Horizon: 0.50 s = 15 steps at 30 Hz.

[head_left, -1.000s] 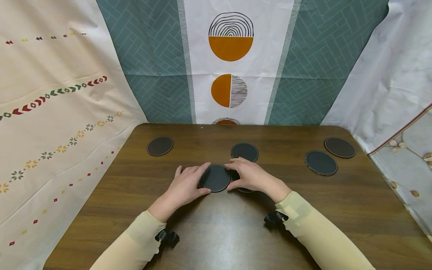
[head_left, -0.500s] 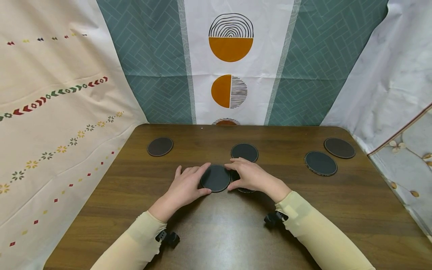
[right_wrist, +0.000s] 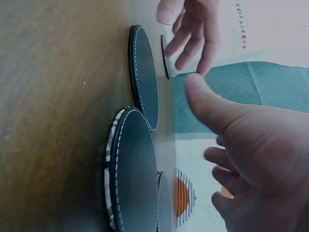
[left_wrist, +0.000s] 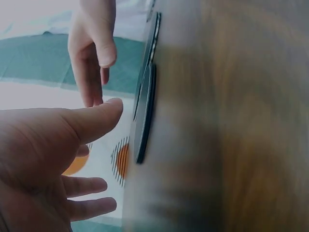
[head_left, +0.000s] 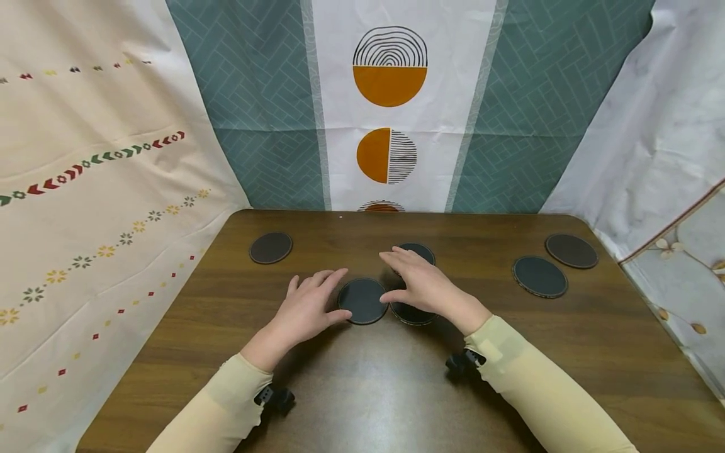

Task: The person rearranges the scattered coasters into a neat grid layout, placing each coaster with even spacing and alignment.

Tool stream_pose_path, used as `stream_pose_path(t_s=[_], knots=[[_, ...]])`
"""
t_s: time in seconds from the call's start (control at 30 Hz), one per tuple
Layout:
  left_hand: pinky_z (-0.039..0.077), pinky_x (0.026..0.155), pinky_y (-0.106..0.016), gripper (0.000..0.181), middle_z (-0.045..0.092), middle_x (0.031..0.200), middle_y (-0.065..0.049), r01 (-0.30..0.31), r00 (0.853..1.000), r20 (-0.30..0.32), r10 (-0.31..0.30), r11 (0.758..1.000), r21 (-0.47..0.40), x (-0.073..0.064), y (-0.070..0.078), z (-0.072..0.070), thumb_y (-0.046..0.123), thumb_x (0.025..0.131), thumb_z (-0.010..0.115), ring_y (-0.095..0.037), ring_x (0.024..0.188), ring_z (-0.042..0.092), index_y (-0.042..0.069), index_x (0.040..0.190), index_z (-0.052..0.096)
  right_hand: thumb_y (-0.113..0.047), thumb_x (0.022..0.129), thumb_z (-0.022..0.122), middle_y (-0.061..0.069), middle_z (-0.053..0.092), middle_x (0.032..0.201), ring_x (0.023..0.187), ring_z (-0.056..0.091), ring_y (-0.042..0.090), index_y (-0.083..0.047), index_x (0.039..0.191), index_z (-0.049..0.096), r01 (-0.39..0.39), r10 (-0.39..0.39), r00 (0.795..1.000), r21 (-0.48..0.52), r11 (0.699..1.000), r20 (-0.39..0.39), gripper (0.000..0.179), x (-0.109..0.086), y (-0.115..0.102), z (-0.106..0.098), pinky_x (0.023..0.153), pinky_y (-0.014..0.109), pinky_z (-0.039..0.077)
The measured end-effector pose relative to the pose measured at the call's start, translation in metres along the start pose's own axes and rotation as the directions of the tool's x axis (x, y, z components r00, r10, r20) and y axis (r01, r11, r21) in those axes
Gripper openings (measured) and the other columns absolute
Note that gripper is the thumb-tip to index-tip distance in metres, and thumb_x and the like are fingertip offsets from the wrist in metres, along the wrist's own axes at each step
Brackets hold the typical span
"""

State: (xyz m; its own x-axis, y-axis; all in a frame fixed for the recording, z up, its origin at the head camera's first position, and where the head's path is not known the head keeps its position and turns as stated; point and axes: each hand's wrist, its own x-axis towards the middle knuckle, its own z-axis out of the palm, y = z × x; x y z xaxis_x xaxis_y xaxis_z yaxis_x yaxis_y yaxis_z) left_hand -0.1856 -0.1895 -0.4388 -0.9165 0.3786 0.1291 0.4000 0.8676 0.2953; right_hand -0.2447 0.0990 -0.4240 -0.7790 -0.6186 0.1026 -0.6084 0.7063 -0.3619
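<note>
A round black coaster (head_left: 363, 302) with a stitched rim lies mid-table between my hands. My left hand (head_left: 308, 307) hovers at its left side, fingers spread and thumb extended. Over the coasters on the right, my right hand (head_left: 421, 284) is held with relaxed, spread fingers. Beneath it lies a second coaster (head_left: 415, 316), partly hidden, beside the middle one; the right wrist view shows a patterned layer along the edge of this coaster (right_wrist: 137, 169). A third coaster (head_left: 423, 251) peeks out behind the right hand. Neither hand holds anything; the left wrist view shows a gap between thumb and coaster (left_wrist: 146, 116).
At the back left of the wooden table (head_left: 192, 352) lies a dark brown coaster (head_left: 270, 248). Toward the right sit a black coaster (head_left: 540, 277) and a brown one (head_left: 571, 251) behind it. Patterned cloths (head_left: 255, 113) hang along the back and both sides.
Both hands have come off the middle coaster. The left has drawn slightly left, and the right has risen from beside the rim, its fingers opening. The coasters stay in place.
</note>
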Motion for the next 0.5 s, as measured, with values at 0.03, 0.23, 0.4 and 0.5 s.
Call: stream_pose_path(t_s=[0.03,0.23,0.4,0.5], knots=[[0.023,0.118,-0.084,0.094,0.055,0.161,-0.017,0.003,1.000,-0.003,-0.003,1.000,0.003,-0.001,-0.002,-0.002,0.045,0.093,0.091,-0.045,0.141,0.058,0.018,0.170,0.044,-0.048,0.096,0.087,0.017,0.043,0.173,0.164,0.031,0.038,-0.005,0.170,0.043,0.008,-0.008,1.000,-0.014,1.000,-0.005,0.095,0.001,-0.001,0.000,0.130,0.059,0.028],[0.023,0.119,-0.083,0.090,0.052,0.163,-0.019,0.036,0.999,-0.028,-0.036,0.999,0.015,-0.007,-0.020,-0.017,0.045,0.096,0.089,-0.046,0.143,0.056,0.017,0.170,0.045,-0.053,0.102,0.078,0.015,0.038,0.176,0.166,0.026,0.035,-0.004,0.171,0.038,0.049,-0.050,0.999,-0.061,0.997,-0.010,0.094,0.012,-0.010,0.002,0.134,0.053,0.019],[0.024,0.118,-0.082,0.087,0.051,0.162,-0.022,0.069,0.996,-0.055,-0.067,0.997,0.042,-0.009,-0.038,-0.028,0.043,0.097,0.087,-0.047,0.145,0.054,0.014,0.169,0.046,-0.055,0.104,0.074,0.016,0.035,0.177,0.167,0.025,0.035,-0.004,0.172,0.035,0.080,-0.081,0.997,-0.105,0.991,-0.004,0.094,0.026,-0.020,0.006,0.134,0.052,0.017],[0.025,0.118,-0.082,0.085,0.051,0.162,-0.023,0.088,0.994,-0.076,-0.083,0.994,0.062,-0.010,-0.050,-0.031,0.043,0.099,0.086,-0.046,0.147,0.052,0.013,0.168,0.046,-0.057,0.105,0.071,0.015,0.034,0.178,0.167,0.024,0.033,-0.005,0.173,0.034,0.093,-0.093,0.996,-0.139,0.986,0.002,0.094,0.035,-0.025,0.011,0.135,0.051,0.015]])
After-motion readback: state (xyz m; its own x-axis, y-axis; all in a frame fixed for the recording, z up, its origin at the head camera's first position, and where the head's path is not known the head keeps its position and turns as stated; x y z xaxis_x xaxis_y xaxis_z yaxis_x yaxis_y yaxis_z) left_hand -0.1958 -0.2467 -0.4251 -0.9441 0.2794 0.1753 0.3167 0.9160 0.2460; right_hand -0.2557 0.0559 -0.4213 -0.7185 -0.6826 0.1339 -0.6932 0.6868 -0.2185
